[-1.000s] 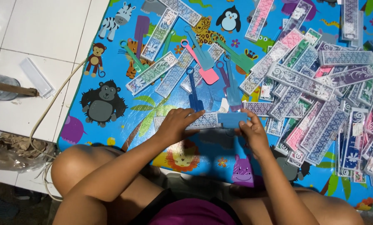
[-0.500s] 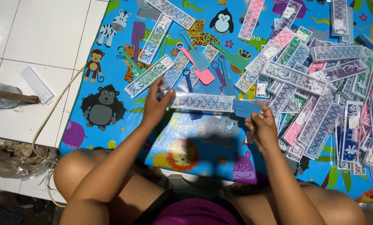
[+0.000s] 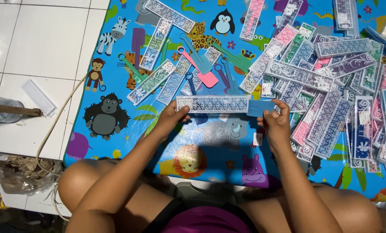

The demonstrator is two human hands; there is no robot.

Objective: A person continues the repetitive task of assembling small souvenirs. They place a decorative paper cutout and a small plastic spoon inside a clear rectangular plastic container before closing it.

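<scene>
Left hand fingers pinched on long clear patterned sleeve, held above blue animal-print mat. Right hand fingers pinching blue plastic strip at sleeve's right end. Piled packets right.

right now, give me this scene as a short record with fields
left hand: left hand grips the left end of a long clear patterned packet
right hand: right hand pinches a blue handle at the packet's right end
surface: animal-print play mat on white floor tiles
right of hands: heap of similar packets
above hands: loose coloured plastic fans
left of mat: white cord
</scene>
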